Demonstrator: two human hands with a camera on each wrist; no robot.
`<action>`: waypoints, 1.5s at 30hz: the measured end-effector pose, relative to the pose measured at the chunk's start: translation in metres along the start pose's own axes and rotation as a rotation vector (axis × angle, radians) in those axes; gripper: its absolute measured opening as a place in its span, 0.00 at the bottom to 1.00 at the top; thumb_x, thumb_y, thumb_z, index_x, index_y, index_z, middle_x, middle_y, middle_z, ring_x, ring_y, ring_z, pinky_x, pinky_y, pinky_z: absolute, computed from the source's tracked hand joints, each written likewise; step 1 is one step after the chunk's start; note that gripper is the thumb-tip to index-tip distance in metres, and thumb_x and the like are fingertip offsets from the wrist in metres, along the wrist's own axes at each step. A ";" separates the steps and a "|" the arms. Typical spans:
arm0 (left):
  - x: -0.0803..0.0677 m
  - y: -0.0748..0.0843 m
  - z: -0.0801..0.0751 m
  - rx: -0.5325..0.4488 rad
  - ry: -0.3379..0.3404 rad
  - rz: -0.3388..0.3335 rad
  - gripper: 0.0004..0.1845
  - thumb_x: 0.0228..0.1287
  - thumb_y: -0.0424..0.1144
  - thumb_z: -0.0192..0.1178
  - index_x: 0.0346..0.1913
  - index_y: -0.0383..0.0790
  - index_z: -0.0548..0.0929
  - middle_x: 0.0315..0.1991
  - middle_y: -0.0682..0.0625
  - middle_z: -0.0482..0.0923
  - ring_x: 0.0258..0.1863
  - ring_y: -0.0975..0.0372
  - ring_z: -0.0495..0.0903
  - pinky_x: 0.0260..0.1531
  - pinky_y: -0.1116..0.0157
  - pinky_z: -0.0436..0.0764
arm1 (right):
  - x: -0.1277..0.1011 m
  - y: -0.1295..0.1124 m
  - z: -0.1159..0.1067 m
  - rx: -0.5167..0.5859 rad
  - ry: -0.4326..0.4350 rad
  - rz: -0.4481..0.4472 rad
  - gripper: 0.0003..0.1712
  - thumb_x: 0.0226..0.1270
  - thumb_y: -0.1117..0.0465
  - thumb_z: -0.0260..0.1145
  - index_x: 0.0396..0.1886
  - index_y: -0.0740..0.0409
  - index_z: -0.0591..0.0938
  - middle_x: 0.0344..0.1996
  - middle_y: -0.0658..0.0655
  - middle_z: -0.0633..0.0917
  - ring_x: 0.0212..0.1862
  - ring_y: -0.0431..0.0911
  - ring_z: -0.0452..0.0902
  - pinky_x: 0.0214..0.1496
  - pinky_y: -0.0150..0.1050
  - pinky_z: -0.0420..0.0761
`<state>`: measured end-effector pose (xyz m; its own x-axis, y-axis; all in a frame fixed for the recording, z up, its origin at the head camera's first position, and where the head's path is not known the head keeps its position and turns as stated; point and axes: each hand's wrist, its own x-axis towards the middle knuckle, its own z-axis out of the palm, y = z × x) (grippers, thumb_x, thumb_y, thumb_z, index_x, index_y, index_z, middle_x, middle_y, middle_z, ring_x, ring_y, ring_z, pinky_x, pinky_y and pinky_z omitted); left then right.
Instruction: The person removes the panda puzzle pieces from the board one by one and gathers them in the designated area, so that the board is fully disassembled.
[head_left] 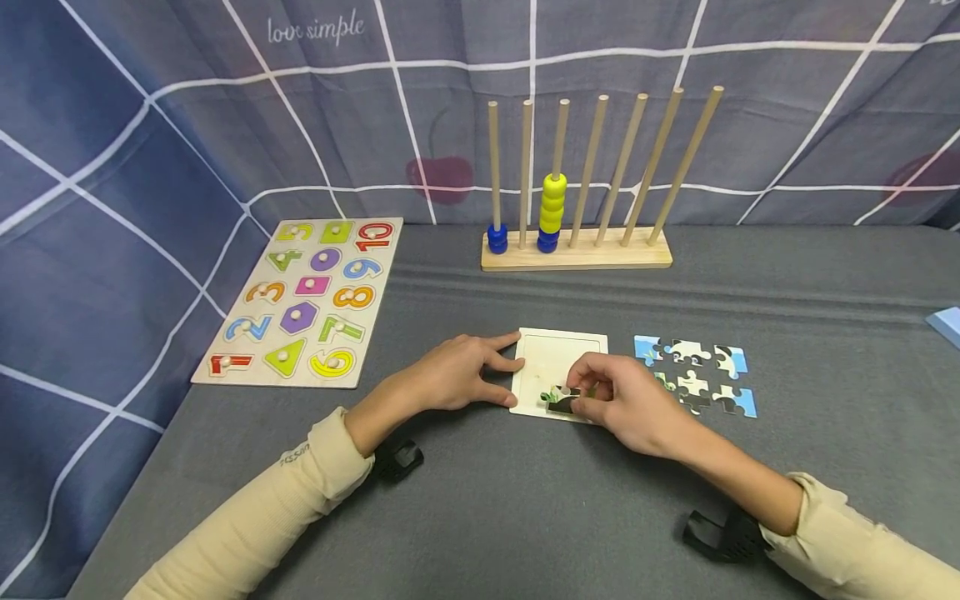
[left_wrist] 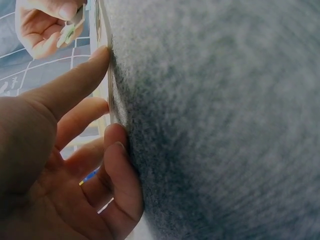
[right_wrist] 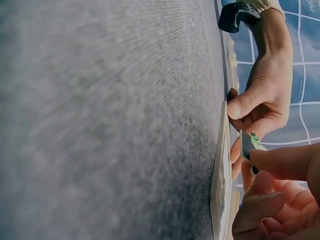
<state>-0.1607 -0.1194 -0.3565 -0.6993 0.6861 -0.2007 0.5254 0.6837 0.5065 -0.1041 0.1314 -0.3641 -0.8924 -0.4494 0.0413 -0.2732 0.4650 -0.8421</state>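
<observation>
In the head view, a cream square puzzle tray [head_left: 543, 354] lies flat on the grey cloth. My left hand [head_left: 457, 375] has its fingers spread along the tray's left edge, with thumb and fingertips touching the rim. Over the tray's lower part, my right hand [head_left: 630, 404] pinches a jigsaw piece [head_left: 561, 402] with black, white and green print. The right wrist view has this jigsaw piece [right_wrist: 246, 145] tilted up between thumb and fingers, close over the tray [right_wrist: 219, 185]. Just right of the tray lie several loose jigsaw pieces [head_left: 693, 383] in blue, black and white, partly covered by the right hand.
A number and shape board [head_left: 255, 350] with knobs lies at the left. At the back stands a wooden peg rack [head_left: 577, 260] with upright rods and blue and yellow beads. A light blue block [head_left: 947, 323] sits at the far right edge. Behind hangs a gridded curtain [head_left: 300, 125].
</observation>
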 end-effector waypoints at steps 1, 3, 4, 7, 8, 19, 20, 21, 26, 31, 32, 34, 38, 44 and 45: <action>0.000 0.000 0.000 0.001 0.001 0.003 0.30 0.58 0.49 0.71 0.63 0.43 0.80 0.74 0.47 0.60 0.69 0.51 0.65 0.63 0.53 0.68 | -0.001 0.000 -0.001 0.006 -0.002 0.004 0.08 0.59 0.73 0.69 0.36 0.59 0.82 0.24 0.48 0.78 0.23 0.39 0.69 0.26 0.35 0.71; 0.000 0.000 0.000 0.001 0.001 0.009 0.30 0.58 0.49 0.71 0.63 0.43 0.80 0.74 0.47 0.60 0.68 0.51 0.65 0.63 0.53 0.68 | -0.004 0.001 -0.002 0.008 -0.002 0.012 0.09 0.59 0.73 0.69 0.36 0.59 0.82 0.24 0.48 0.78 0.21 0.39 0.67 0.25 0.35 0.70; 0.000 0.000 0.000 0.003 0.000 0.012 0.30 0.58 0.49 0.71 0.63 0.43 0.80 0.74 0.47 0.60 0.68 0.51 0.65 0.62 0.53 0.68 | -0.006 0.001 -0.003 0.005 -0.001 0.018 0.09 0.59 0.73 0.69 0.36 0.59 0.82 0.24 0.48 0.78 0.21 0.39 0.67 0.25 0.35 0.70; -0.001 0.000 0.000 0.004 -0.006 0.005 0.30 0.59 0.49 0.71 0.63 0.43 0.79 0.74 0.47 0.60 0.69 0.51 0.65 0.62 0.53 0.68 | -0.010 0.002 -0.005 -0.001 0.005 0.027 0.09 0.58 0.73 0.69 0.37 0.58 0.82 0.24 0.48 0.78 0.20 0.38 0.67 0.25 0.35 0.70; -0.001 0.000 0.000 0.003 -0.008 0.004 0.30 0.59 0.49 0.71 0.63 0.43 0.79 0.74 0.47 0.60 0.69 0.51 0.65 0.62 0.53 0.68 | -0.012 0.003 -0.006 0.002 0.006 0.027 0.09 0.58 0.73 0.69 0.37 0.58 0.82 0.23 0.48 0.78 0.20 0.38 0.66 0.24 0.35 0.69; -0.001 0.002 -0.001 0.012 -0.019 -0.005 0.30 0.59 0.50 0.70 0.64 0.44 0.79 0.74 0.48 0.59 0.68 0.50 0.65 0.61 0.52 0.69 | -0.028 0.011 -0.018 0.038 0.027 -0.007 0.08 0.62 0.70 0.68 0.38 0.55 0.83 0.25 0.48 0.78 0.20 0.37 0.64 0.23 0.34 0.69; -0.001 0.002 -0.001 0.014 -0.018 -0.006 0.30 0.59 0.50 0.70 0.64 0.44 0.79 0.74 0.47 0.59 0.68 0.50 0.65 0.62 0.52 0.69 | -0.030 0.012 -0.019 0.042 0.027 -0.006 0.08 0.63 0.71 0.68 0.39 0.56 0.83 0.26 0.49 0.78 0.20 0.37 0.65 0.23 0.34 0.69; -0.001 0.002 -0.001 0.016 -0.016 -0.007 0.30 0.59 0.50 0.70 0.64 0.44 0.79 0.74 0.47 0.59 0.69 0.50 0.65 0.62 0.52 0.69 | -0.031 0.013 -0.021 0.042 0.031 -0.007 0.08 0.62 0.71 0.68 0.40 0.56 0.83 0.26 0.49 0.78 0.20 0.36 0.65 0.23 0.34 0.69; -0.001 0.003 -0.001 0.025 -0.013 -0.006 0.30 0.59 0.50 0.70 0.63 0.43 0.79 0.74 0.47 0.60 0.68 0.50 0.65 0.62 0.52 0.69 | -0.042 0.018 -0.027 0.069 0.065 -0.001 0.08 0.62 0.71 0.69 0.39 0.58 0.82 0.26 0.49 0.81 0.21 0.38 0.71 0.24 0.33 0.71; 0.000 0.004 -0.002 0.031 -0.015 -0.016 0.30 0.58 0.50 0.71 0.63 0.44 0.79 0.73 0.48 0.60 0.69 0.51 0.65 0.63 0.52 0.68 | -0.054 0.024 -0.033 0.073 0.101 0.029 0.07 0.62 0.71 0.69 0.38 0.57 0.82 0.27 0.49 0.83 0.23 0.42 0.76 0.26 0.33 0.72; 0.000 0.004 -0.002 0.031 -0.015 -0.018 0.30 0.58 0.50 0.71 0.63 0.44 0.79 0.73 0.48 0.60 0.69 0.51 0.65 0.63 0.52 0.68 | -0.056 0.026 -0.034 0.068 0.107 0.034 0.07 0.62 0.71 0.69 0.38 0.57 0.83 0.27 0.49 0.83 0.23 0.42 0.76 0.27 0.33 0.72; 0.000 0.003 -0.002 0.030 -0.018 -0.020 0.30 0.58 0.50 0.71 0.63 0.44 0.79 0.73 0.48 0.60 0.69 0.51 0.64 0.63 0.52 0.68 | -0.060 0.028 -0.036 0.062 0.121 0.050 0.07 0.62 0.71 0.69 0.38 0.57 0.83 0.27 0.49 0.83 0.24 0.42 0.77 0.27 0.33 0.72; 0.001 0.003 -0.001 0.028 -0.020 -0.022 0.30 0.58 0.49 0.71 0.63 0.44 0.79 0.73 0.48 0.60 0.69 0.51 0.64 0.63 0.53 0.68 | -0.067 0.029 -0.040 0.041 0.142 0.090 0.07 0.63 0.69 0.70 0.38 0.55 0.83 0.28 0.50 0.84 0.24 0.42 0.77 0.27 0.33 0.72; 0.001 0.003 0.000 0.022 -0.012 -0.026 0.30 0.58 0.49 0.71 0.63 0.45 0.80 0.73 0.48 0.61 0.68 0.52 0.65 0.63 0.53 0.68 | -0.079 0.036 -0.049 0.026 0.157 0.140 0.07 0.64 0.67 0.70 0.40 0.55 0.83 0.29 0.51 0.84 0.25 0.43 0.76 0.27 0.34 0.71; 0.001 0.003 0.000 0.022 -0.011 -0.027 0.30 0.58 0.49 0.71 0.63 0.45 0.80 0.73 0.49 0.61 0.68 0.52 0.65 0.63 0.53 0.68 | -0.081 0.038 -0.050 0.025 0.164 0.145 0.07 0.64 0.68 0.70 0.41 0.56 0.83 0.29 0.52 0.83 0.25 0.42 0.76 0.27 0.34 0.71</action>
<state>-0.1596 -0.1168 -0.3548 -0.7080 0.6698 -0.2238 0.5170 0.7075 0.4818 -0.0600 0.2236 -0.3722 -0.9688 -0.2479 0.0039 -0.1304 0.4962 -0.8584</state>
